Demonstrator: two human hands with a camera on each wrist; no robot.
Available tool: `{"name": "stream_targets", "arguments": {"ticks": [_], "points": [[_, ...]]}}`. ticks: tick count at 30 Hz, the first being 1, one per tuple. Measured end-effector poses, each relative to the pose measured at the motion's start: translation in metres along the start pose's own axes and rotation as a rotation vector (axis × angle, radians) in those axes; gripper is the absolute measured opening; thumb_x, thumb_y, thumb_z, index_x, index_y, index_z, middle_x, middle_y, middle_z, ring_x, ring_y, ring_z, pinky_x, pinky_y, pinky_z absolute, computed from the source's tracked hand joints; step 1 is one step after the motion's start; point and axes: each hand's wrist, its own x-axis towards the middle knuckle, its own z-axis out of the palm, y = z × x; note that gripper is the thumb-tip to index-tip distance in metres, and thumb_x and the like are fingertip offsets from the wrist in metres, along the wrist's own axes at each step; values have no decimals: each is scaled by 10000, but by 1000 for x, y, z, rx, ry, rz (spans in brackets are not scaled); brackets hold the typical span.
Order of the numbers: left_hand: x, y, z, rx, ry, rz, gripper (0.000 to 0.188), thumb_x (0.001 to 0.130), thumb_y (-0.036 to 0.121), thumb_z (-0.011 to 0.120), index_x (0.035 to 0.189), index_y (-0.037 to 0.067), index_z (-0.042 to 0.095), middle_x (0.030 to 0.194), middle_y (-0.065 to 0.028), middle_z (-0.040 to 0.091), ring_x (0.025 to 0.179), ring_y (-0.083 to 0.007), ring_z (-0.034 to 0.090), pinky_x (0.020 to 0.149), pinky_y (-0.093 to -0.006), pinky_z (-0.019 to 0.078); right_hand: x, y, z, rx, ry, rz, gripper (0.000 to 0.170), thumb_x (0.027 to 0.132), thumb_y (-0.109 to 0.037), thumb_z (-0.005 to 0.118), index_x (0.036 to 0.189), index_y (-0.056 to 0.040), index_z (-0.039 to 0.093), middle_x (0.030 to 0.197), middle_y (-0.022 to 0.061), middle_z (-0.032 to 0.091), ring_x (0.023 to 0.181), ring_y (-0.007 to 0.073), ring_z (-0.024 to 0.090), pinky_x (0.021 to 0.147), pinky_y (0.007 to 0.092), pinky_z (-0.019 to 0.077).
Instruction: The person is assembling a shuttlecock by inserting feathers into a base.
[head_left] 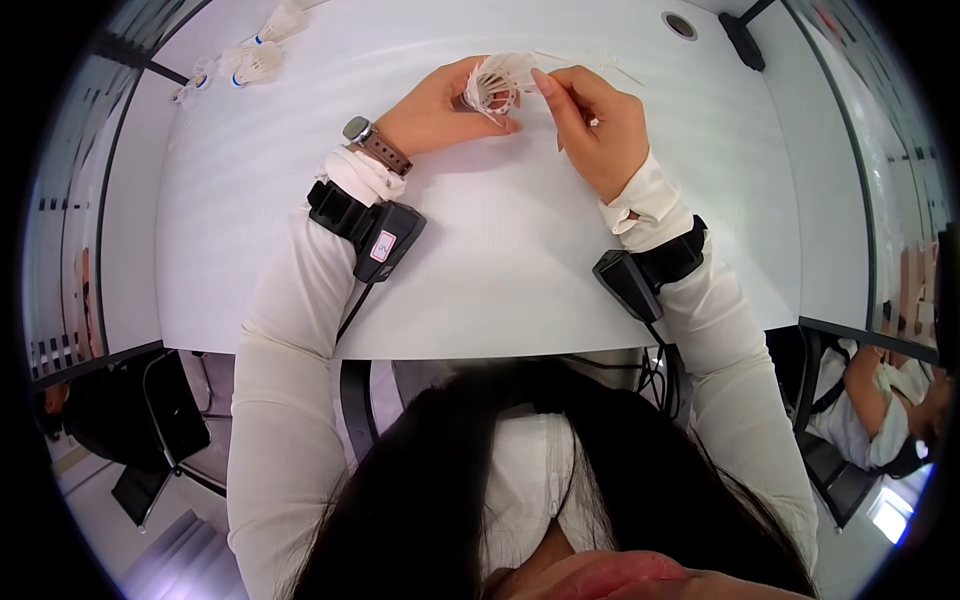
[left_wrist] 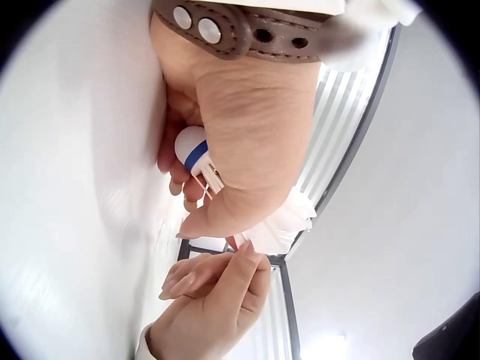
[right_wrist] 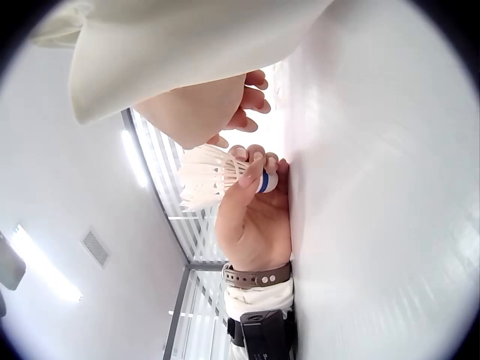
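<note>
A white feather shuttlecock (head_left: 492,88) is in my left hand (head_left: 435,108), its open skirt facing me. In the left wrist view its white cork with a blue band (left_wrist: 196,150) shows between the palm and the curled fingers of my left hand (left_wrist: 244,135). My right hand (head_left: 600,125) pinches the edge of the feather skirt with thumb and index finger. The right wrist view shows the left hand (right_wrist: 259,225) gripping the shuttlecock (right_wrist: 210,176) near the cork, while the right hand (right_wrist: 206,112) partly hides the feather ends.
Several shuttlecocks (head_left: 258,64) lie at the table's back left. Thin loose feather pieces (head_left: 628,74) lie behind my right hand. A round cable hole (head_left: 680,26) is at the back right of the white table (head_left: 480,250), with partition walls on both sides.
</note>
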Motion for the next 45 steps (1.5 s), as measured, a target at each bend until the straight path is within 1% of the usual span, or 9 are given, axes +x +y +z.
{"name": "stream_targets", "arguments": {"ticks": [6, 24, 27, 30, 31, 32, 38, 39, 45], "points": [[0, -1, 0, 43, 15, 0, 473, 819, 94, 774, 1246, 44, 576, 1103, -16, 646, 1019, -122, 604, 935, -289, 486, 0, -1, 0, -13, -17, -4, 207, 970, -220, 618, 930, -23, 669, 580, 77, 536, 476, 169, 468, 486, 289, 385], [0, 3, -1, -54, -6, -44, 532, 819, 32, 722, 1307, 16, 511, 1190, -61, 631, 1092, -158, 618, 961, -323, 503, 2, -3, 10, -57, 44, -83, 165, 941, -199, 647, 917, -43, 696, 567, 103, 549, 457, 205, 491, 456, 314, 380], [1, -2, -1, -104, 18, -30, 545, 806, 22, 731, 1305, 15, 510, 1182, -54, 630, 1082, -150, 615, 959, -323, 507, 1, -2, 11, -53, 42, -46, 147, 936, -184, 642, 916, -48, 695, 576, 112, 551, 461, 221, 493, 462, 323, 387], [3, -6, -1, -11, 31, 32, 529, 782, 22, 720, 1278, 9, 537, 1095, -39, 634, 1013, -120, 607, 898, -298, 515, 1, -9, 7, -120, 15, -9, 135, 929, -177, 637, 920, -55, 695, 584, 120, 556, 471, 245, 506, 473, 334, 398], [3, -5, 3, -154, 46, 13, 491, 778, 22, 724, 1241, 12, 560, 1087, -26, 630, 1009, -109, 591, 890, -291, 511, 2, -10, 6, -137, 3, 9, 136, 929, -178, 630, 927, -60, 696, 609, 126, 570, 498, 266, 533, 490, 344, 411], [3, -2, 1, -25, 44, -3, 472, 775, 23, 729, 1221, 22, 576, 1084, -12, 626, 1003, -107, 588, 880, -284, 508, 1, -9, 5, -125, 4, 3, 146, 930, -195, 631, 916, -65, 696, 646, 126, 590, 543, 276, 562, 511, 353, 426], [-1, 9, 4, -121, 42, -34, 495, 777, 45, 748, 1240, 31, 574, 1098, -17, 642, 1018, -117, 596, 914, -299, 496, 3, -18, -2, -235, 99, -136, 168, 913, -238, 665, 850, -86, 701, 653, 75, 628, 574, 245, 590, 528, 350, 452], [-1, 11, 6, -135, 56, -48, 496, 780, 48, 748, 1244, 32, 573, 1104, -22, 645, 1024, -120, 598, 921, -302, 494, 3, -18, -3, -223, 115, -129, 161, 895, -236, 688, 832, -89, 699, 631, 58, 620, 566, 225, 591, 520, 339, 445], [-3, 21, 9, -225, 39, -58, 478, 813, 67, 744, 1257, 27, 573, 1122, -42, 653, 1040, -129, 609, 933, -308, 496, 3, -18, -4, -207, 104, -97, 153, 876, -228, 701, 824, -85, 687, 620, 44, 616, 563, 221, 593, 504, 329, 439]]}}
